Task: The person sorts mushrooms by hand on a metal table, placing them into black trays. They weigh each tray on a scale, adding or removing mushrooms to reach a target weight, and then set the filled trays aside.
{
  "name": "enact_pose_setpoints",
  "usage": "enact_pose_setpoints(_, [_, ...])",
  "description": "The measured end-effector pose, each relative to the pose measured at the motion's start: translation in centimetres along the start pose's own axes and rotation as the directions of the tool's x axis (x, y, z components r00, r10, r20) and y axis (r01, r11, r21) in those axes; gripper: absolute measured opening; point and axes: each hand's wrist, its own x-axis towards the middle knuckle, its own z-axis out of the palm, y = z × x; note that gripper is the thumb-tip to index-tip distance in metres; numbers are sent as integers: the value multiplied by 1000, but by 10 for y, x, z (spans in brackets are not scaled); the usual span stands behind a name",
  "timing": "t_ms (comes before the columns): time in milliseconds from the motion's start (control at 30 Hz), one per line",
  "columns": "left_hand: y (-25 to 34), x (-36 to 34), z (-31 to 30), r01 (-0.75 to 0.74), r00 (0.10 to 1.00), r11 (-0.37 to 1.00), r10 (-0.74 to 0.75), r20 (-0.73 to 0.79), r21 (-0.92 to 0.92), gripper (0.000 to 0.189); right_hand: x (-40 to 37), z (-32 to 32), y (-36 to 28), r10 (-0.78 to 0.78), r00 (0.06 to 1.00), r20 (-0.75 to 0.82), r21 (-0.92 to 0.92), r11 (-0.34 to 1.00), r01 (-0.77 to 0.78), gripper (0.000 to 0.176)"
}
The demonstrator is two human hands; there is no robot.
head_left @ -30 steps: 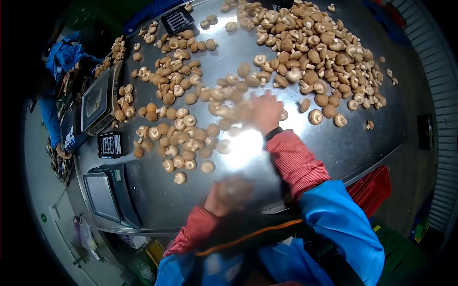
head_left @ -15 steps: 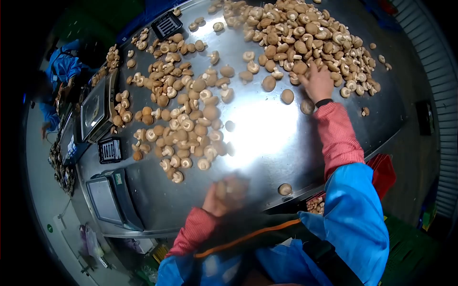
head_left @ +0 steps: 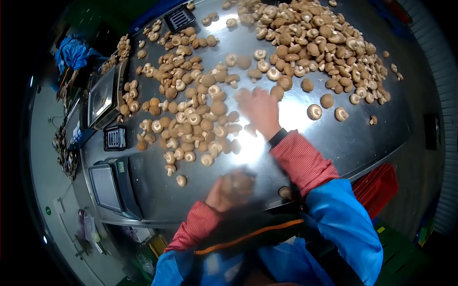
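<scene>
My left hand [head_left: 220, 196] is low over the table's near edge, fingers curled round a few shiitake mushrooms [head_left: 238, 183] that are smeared by motion. Over the middle of the steel table, my right hand [head_left: 261, 113] reaches up and left, back of the hand showing. A blurred brown shiitake [head_left: 242, 97] is at its fingertips, and another cap [head_left: 276, 92] lies just right of the fingers. Left of that hand spreads a loose group of shiitakes [head_left: 193, 119]. The large heap of shiitakes [head_left: 324, 43] sits farther off at the right.
At the left stand a scale [head_left: 114, 186], a second scale [head_left: 102, 97] and a small black tray [head_left: 114, 138]. Another black tray [head_left: 179, 19] is at the far edge. A red crate [head_left: 377, 188] stands beside the table [head_left: 353, 148]. A person in blue [head_left: 74, 55] is across the left side.
My right hand has moved left from the edge of the large heap to the middle of the table. My left hand stays low with its mushrooms. The view has shifted slightly.
</scene>
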Motion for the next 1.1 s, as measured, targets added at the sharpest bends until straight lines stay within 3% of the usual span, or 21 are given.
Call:
enact_pose_setpoints(33, [-3,-3,-3,-1,1000,999,1,-23,-33,72,8,-6,13,23,975,-223,-44,998,-34,46])
enact_pose_setpoints(100, [-10,-4,-9,-2,999,997,0,-33,-75,71,25,-9,30,93,979,-181,137,988,-68,43])
enact_pose_setpoints(167, [-14,-4,-13,-4,1000,996,3,-15,-91,71,32,6,23,-74,996,-53,32,997,76,42])
enact_pose_setpoints(233, [-13,-3,5,-33,998,998,36,-58,44,68,30,35,4,-165,986,34,19,986,164,38])
enact_pose_setpoints(367, [-8,-2,26,-47,991,995,57,-119,85,64,35,41,-9,41,998,47,208,977,-50,35])
enact_pose_setpoints(400, [-7,-4,27,-103,987,968,127,-97,228,63,33,36,-7,79,996,44,245,966,-88,35])
enact_pose_setpoints(500, [-1,-6,21,-105,987,984,121,-109,143,63,29,36,11,135,987,83,553,818,-158,31])
enact_pose_setpoints(533, [0,-7,18,-118,987,978,135,-90,170,64,22,33,14,186,978,90,714,673,-194,32])
enact_pose_setpoints(567, [-1,-8,16,-112,987,982,128,-101,150,64,18,33,28,128,969,210,879,410,-244,35])
enact_pose_setpoints(600, [-3,-9,15,-98,988,987,112,-109,131,64,4,17,36,92,933,348,937,10,-350,35])
enact_pose_setpoints(633, [-5,-8,14,-83,989,990,96,-114,113,64,-12,1,43,5,894,448,825,-387,-411,36])
enact_pose_setpoints(667, [-6,-8,11,-75,992,990,86,-88,118,64,-22,2,55,21,883,469,733,-567,-376,38])
enact_pose_setpoints(700, [-8,-8,5,-73,995,990,81,-65,121,64,-25,11,67,150,872,467,697,-669,-258,41])
enact_pose_setpoints(767, [-8,-8,3,-66,996,989,74,-56,135,63,-31,-21,90,218,828,517,809,-441,-389,44])
enact_pose_setpoints(800, [-8,-9,5,-61,995,987,71,-68,148,63,-23,-33,100,357,799,484,862,-37,-506,46])
enact_pose_setpoints(833, [-9,-10,6,-54,994,986,67,-82,159,63,-10,-38,114,472,787,398,729,358,-583,49])
enact_pose_setpoints(867, [-9,-10,6,-41,994,987,56,-93,153,63,-1,-18,132,511,859,36,603,674,-426,52])
enact_pose_setpoints(900, [-9,-9,6,-28,994,989,43,-103,148,63,8,-10,137,482,871,-95,406,818,-408,56])
enact_pose_setpoints(967, [-10,-6,6,-18,994,988,34,-103,155,63,16,1,120,517,850,97,165,834,-526,67])
enact_pose_setpoints(1000, [-10,-4,4,-20,995,986,36,-93,168,63,12,5,99,514,854,77,41,855,-518,66])
enact_pose_setpoints(1100, [-9,0,7,-30,997,982,43,-67,188,63,12,30,88,459,888,32,47,887,-460,55])
